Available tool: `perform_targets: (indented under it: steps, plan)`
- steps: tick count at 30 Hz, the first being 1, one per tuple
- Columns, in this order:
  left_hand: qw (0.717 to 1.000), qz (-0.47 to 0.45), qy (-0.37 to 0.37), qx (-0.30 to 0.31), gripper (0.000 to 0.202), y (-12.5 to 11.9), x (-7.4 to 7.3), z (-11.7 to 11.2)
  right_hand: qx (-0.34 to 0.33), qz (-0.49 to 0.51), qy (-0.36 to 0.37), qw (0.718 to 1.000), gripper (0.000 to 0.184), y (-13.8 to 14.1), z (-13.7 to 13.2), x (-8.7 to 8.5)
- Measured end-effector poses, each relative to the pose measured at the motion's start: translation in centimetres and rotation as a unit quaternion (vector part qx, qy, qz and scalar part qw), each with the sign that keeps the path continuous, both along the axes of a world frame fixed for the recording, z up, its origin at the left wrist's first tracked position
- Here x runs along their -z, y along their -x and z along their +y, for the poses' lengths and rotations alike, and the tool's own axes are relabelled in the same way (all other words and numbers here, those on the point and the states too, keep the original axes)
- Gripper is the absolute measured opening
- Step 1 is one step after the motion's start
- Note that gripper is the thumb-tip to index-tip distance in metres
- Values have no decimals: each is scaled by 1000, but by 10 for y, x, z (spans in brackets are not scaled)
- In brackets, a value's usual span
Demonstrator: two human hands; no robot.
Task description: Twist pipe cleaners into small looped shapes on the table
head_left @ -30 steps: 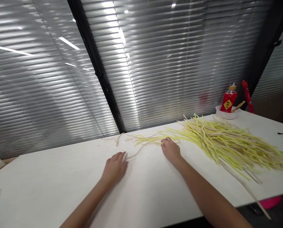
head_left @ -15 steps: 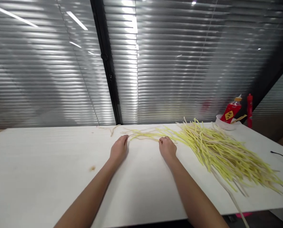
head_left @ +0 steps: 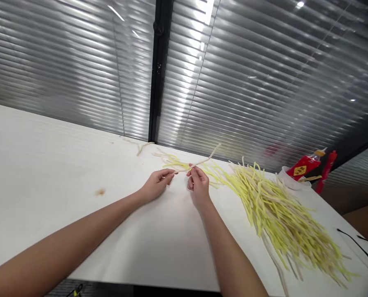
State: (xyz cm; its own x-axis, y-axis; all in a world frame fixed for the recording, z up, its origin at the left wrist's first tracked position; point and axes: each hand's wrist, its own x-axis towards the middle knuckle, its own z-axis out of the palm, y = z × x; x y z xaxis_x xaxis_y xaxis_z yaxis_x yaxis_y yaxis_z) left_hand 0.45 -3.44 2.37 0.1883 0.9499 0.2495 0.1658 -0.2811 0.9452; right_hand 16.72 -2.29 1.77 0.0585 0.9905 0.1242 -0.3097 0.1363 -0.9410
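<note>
A beige pipe cleaner (head_left: 205, 161) is stretched between my two hands above the table. My left hand (head_left: 158, 184) pinches its left end between thumb and fingers. A little to the right, my right hand (head_left: 199, 185) grips it further along, and its free end slants up and to the right. Behind my hands, some loose yellow pipe cleaners (head_left: 172, 159) lie on the white table. They run rightward to a big heap of yellow and beige pipe cleaners (head_left: 273, 202).
A white bowl (head_left: 290, 180) at the back right holds a red bottle (head_left: 303, 167). A red tube (head_left: 326, 171) stands beside it. Black cords or thin legs (head_left: 357, 243) lie at the right edge. Beige scraps (head_left: 140, 147) lie near the blinds (head_left: 78, 82).
My hands have come closer together and lifted a beige pipe cleaner, now held between them. The view has tilted and turned somewhat.
</note>
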Motion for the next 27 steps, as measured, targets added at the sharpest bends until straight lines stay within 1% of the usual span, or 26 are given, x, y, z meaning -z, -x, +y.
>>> perform_targets:
  steps: [2,5,7,9,13,19,24,27]
  plan:
    - [1000,6,-1,6,32,1,-1,0,-54,39,12,998,31,-2,2,-1]
    - [1000,-10,16,11,31,1,-2,1,-134,85,46,986,30,-5,2,-3]
    - [998,-41,46,12,32,1,-2,1,-176,108,70,976,30,-6,1,-4]
    - [993,-90,80,11,34,2,-1,2,-204,127,89,967,29,-7,-1,-4]
    - [975,-184,125,8,33,4,0,4,-220,176,109,953,26,-8,-2,-2]
    - [950,-259,171,-23,30,7,0,8,-239,237,113,935,28,-11,-2,4]
    - [916,-330,222,-58,33,13,0,11,-266,215,106,934,26,-10,-4,8]
    - [890,-388,229,-76,30,14,1,13,-266,191,116,938,22,-10,-4,9]
